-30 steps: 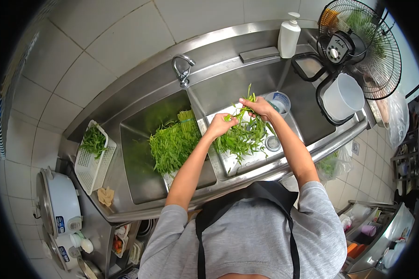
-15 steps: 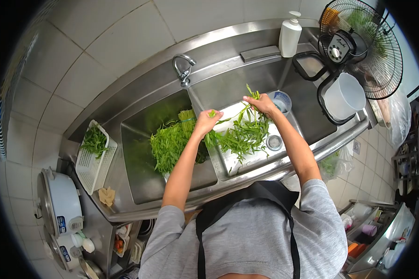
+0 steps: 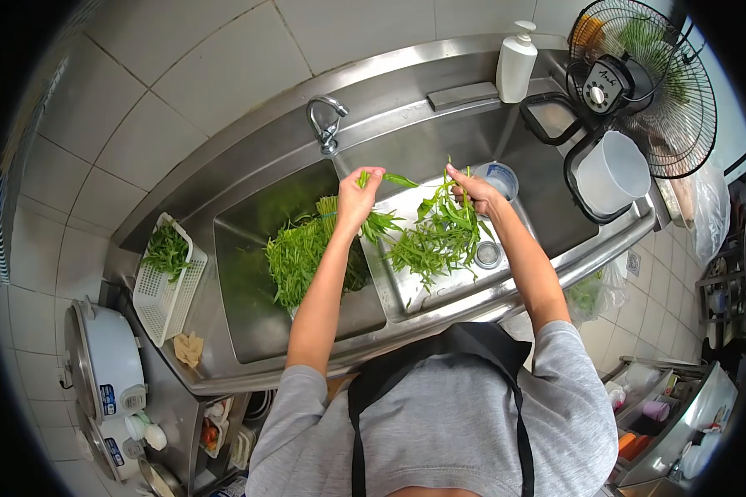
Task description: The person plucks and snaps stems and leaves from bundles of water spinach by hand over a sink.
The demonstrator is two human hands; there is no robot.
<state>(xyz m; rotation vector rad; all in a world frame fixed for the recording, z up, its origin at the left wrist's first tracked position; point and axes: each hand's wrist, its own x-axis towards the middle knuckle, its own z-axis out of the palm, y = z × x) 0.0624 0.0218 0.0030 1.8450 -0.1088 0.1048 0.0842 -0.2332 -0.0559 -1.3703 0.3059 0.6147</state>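
Note:
My left hand [image 3: 359,197] is closed on some green leafy stalks above the divider between the two sink basins. To its right, over the right basin, my right hand [image 3: 476,192] grips several thin green stems whose leaves hang down. Below it, loose leafy greens [image 3: 427,255] lie on a white surface [image 3: 414,300] in the right basin. A dense pile of greens [image 3: 300,261] fills part of the left basin, with a bundle of pale stems at its upper right. The two hands are apart.
A faucet [image 3: 325,128] rises behind the basins. At the left stands a white basket [image 3: 162,302] holding greens. A clear round container [image 3: 499,180] is in the right basin. On the right are a pump bottle [image 3: 515,65], a plastic tub [image 3: 612,176] and a fan [image 3: 607,85].
My left hand has moved left and up from my right hand, with stalks now in it. My right hand has shifted slightly right, still gripping stems.

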